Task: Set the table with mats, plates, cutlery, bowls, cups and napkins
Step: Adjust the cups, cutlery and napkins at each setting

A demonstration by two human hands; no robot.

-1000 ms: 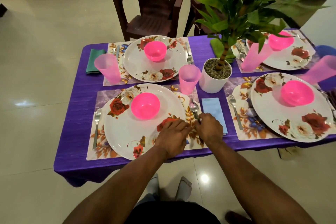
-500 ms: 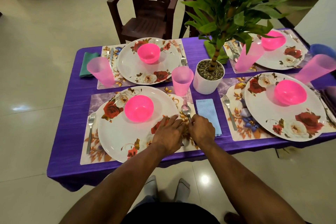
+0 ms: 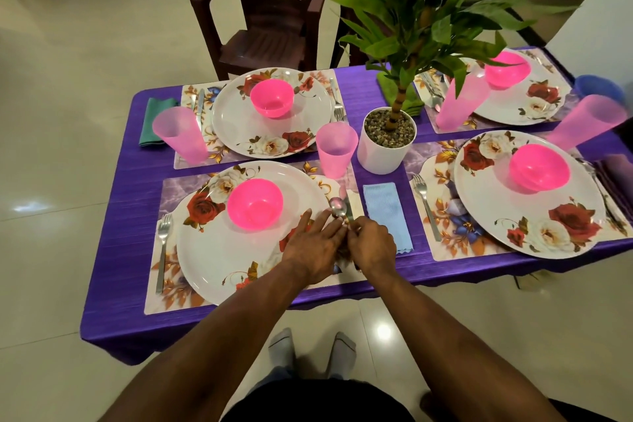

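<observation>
At the left of the near place setting, low in the frame's centre, a fork is seen lying on the mat beside the floral plate, which carries a pink bowl. Further right, the left hand is laid with fingers straight over the plate's right rim, its fingertips reaching the cutlery. Just right of it, a spoon is found on the mat's right strip, bowl end toward the upper frame, its long axis running up and down; a knife appears to lie alongside, though this is hard to tell. The handle end is covered by the right hand, whose fingers are curled and seem pinched on it. The right hand is judged the nearer, so any straightening would be done along that axis. At the right, a blue napkin is set parallel, just beside the mat.
</observation>
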